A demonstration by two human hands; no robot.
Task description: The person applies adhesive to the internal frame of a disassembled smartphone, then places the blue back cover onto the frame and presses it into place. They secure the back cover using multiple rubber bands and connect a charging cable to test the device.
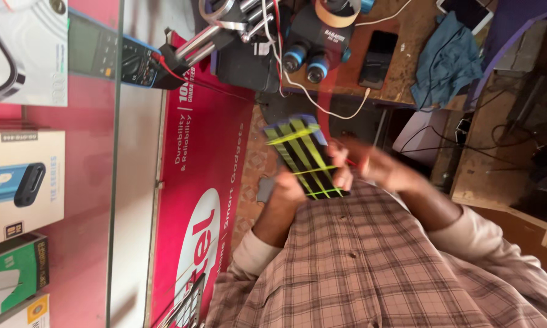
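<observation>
A small repair shop: a wooden bench (407,36) crowded with gear, a red mat (206,158) beside it, and a glass case (73,152) of boxed goods. On the bench I count one microscope (313,42), one dark phone (376,58) and one blue cloth (446,58); one meter (127,61) lies near the glass. The left hand (291,185) is closed around a black panel with yellow-green stripes (304,158), held up over the lap. The right hand (376,164) is blurred; fingers touch the panel's edge, but I cannot tell how far open it is.
</observation>
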